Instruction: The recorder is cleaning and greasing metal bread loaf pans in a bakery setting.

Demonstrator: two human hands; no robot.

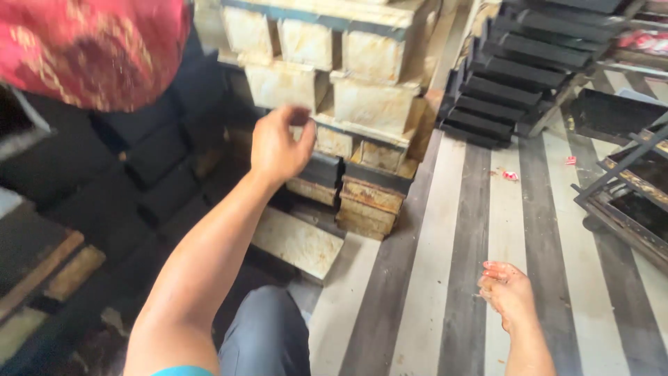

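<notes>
Striped floor point(445, 230) of pale and dark grey bands, head view; landmark: stack of rusty pale baking tins point(348, 90) at top centre.

Open room: bare striped floor runs right of and below the stack, littered only with small red scraps point(510, 175). Floor left of the stack is filled with dark tins point(160, 174).

Left hand point(278, 146): raised in front of the stack's lower rows, fingers curled loosely with thumb apart, holding nothing visible; fingertips near a dark-rimmed tin point(323, 167), contact not discernible.

Right hand point(506, 291): low, well right of and below the stack, over bare floor, half-open, empty, fingers smeared reddish.

Surroundings: one flat tin point(299, 242) lying at the stack's foot; stepped pile of black trays point(522, 66) right of the stack; metal rack point(626, 181) at far right edge; red patterned cloth point(90, 49) upper left; own knee in grey trousers point(268, 334) below the stack.
</notes>
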